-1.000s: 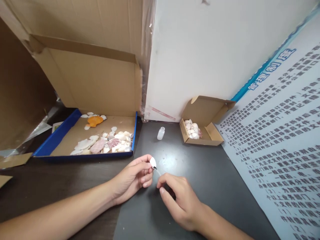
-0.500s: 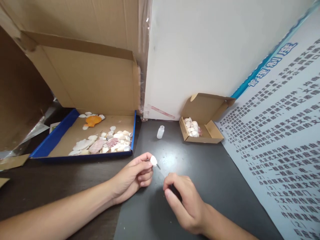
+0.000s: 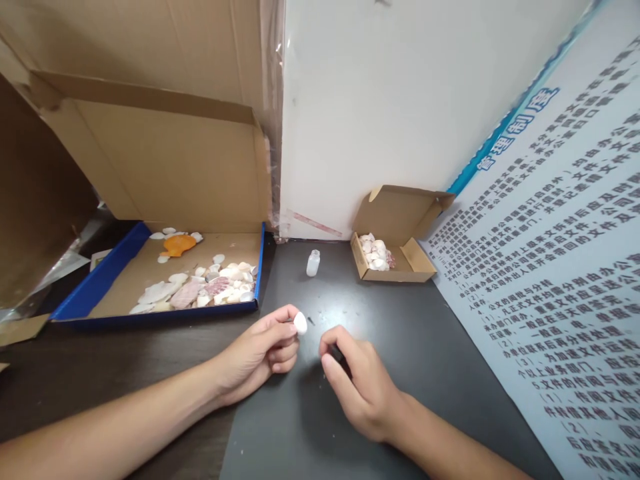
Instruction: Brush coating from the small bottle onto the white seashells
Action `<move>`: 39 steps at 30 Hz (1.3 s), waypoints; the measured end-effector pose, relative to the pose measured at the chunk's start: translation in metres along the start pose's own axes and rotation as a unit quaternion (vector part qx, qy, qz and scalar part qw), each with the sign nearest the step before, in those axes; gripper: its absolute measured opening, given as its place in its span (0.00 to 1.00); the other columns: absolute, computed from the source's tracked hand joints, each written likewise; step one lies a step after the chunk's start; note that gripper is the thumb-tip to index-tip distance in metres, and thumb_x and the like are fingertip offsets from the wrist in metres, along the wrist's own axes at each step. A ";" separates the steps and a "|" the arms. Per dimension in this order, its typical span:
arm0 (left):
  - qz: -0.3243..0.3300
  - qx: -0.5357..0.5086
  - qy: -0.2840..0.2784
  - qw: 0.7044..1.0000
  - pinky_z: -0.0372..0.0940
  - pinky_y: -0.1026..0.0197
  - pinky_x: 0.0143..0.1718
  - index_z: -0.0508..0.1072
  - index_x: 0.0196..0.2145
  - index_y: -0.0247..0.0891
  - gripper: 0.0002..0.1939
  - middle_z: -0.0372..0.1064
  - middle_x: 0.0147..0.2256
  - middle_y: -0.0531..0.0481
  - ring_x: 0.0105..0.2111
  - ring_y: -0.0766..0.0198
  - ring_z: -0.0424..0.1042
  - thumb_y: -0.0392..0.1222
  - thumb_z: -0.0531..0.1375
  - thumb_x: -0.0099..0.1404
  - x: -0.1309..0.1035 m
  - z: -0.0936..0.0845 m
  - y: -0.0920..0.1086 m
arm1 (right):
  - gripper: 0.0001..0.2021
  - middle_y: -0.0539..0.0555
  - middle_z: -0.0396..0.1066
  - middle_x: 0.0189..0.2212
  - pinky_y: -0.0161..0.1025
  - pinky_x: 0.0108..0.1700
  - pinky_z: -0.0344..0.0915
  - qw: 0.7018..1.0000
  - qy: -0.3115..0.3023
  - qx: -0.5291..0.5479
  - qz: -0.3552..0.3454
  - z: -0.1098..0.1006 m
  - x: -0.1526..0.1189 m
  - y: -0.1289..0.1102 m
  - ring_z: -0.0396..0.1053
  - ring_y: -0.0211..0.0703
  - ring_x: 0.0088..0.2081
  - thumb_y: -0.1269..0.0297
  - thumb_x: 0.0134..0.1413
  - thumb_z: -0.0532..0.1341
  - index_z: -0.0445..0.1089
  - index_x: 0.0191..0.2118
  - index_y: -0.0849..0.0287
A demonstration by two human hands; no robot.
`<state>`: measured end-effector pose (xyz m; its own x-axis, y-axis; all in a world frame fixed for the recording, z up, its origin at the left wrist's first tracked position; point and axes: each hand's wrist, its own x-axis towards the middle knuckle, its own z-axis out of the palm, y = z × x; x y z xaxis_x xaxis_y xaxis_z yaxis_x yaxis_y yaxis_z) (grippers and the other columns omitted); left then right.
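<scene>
My left hand (image 3: pixel 270 347) pinches a small white seashell (image 3: pixel 300 323) between thumb and forefinger, its other fingers curled in. To its right, my right hand (image 3: pixel 363 383) is closed round the black handle of a thin brush (image 3: pixel 338 355), most of it hidden by the fingers. The brush's dark tip (image 3: pixel 311 321) shows just right of the shell, apart from it; the stem between is hard to make out. Beyond both hands an uncapped small translucent bottle (image 3: pixel 313 265) with whitish contents stands upright on the dark table (image 3: pixel 280 440).
A blue-edged cardboard box (image 3: pixel 115 280) at the left lies open, with many shells and an orange piece (image 3: pixel 179 245) in it. A smaller open carton (image 3: pixel 397 274) holding shells stands at the back right. A printed board (image 3: pixel 500 253) borders the right side.
The brush tip has come away from the shell, leaving a gap. Both hands keep their grips. The whole view has shifted slightly, so things appear a little further left.
</scene>
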<state>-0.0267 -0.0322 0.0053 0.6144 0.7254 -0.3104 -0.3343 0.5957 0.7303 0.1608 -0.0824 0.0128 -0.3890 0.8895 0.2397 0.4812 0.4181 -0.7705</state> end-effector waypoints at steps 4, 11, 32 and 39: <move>-0.010 0.007 -0.014 1.000 0.40 0.68 0.21 0.62 0.31 0.38 0.12 0.43 0.19 0.63 0.19 0.75 0.40 0.43 0.63 0.61 -0.001 0.000 0.000 | 0.08 0.41 0.52 0.19 0.35 0.25 0.52 0.999 -0.007 0.042 -0.027 0.000 -0.002 -0.001 0.55 0.38 0.19 0.68 0.60 0.50 0.54 0.45 0.57; -0.005 0.003 -0.017 1.000 0.41 0.68 0.21 0.63 0.30 0.37 0.10 0.43 0.19 0.63 0.18 0.75 0.41 0.41 0.62 0.61 -0.001 0.000 0.000 | 0.03 0.38 0.44 0.16 0.36 0.23 0.45 0.998 0.024 -0.021 0.049 -0.004 0.001 0.000 0.48 0.36 0.16 0.67 0.63 0.47 0.53 0.41 0.57; 0.018 -0.079 0.007 0.997 0.47 0.67 0.20 0.64 0.28 0.37 0.07 0.43 0.22 0.59 0.20 0.72 0.41 0.34 0.55 0.66 0.000 -0.004 0.004 | 0.05 0.52 0.73 0.28 0.37 0.33 0.65 0.977 0.144 -0.154 -0.030 -0.004 0.006 0.012 0.72 0.42 0.28 0.64 0.57 0.61 0.63 0.36 0.56; 0.014 -0.076 0.007 0.997 0.46 0.67 0.20 0.63 0.28 0.37 0.08 0.42 0.22 0.60 0.19 0.72 0.40 0.33 0.55 0.66 0.000 -0.004 0.004 | 0.05 0.52 0.72 0.26 0.37 0.32 0.64 0.965 0.168 -0.175 -0.097 -0.001 0.006 0.012 0.71 0.42 0.27 0.66 0.56 0.61 0.62 0.34 0.56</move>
<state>-0.0309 -0.0286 0.0053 0.5936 0.7469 -0.2996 -0.4571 0.6193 0.6383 0.1646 -0.0722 0.0056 -0.2504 0.7729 0.5831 0.6833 0.5677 -0.4591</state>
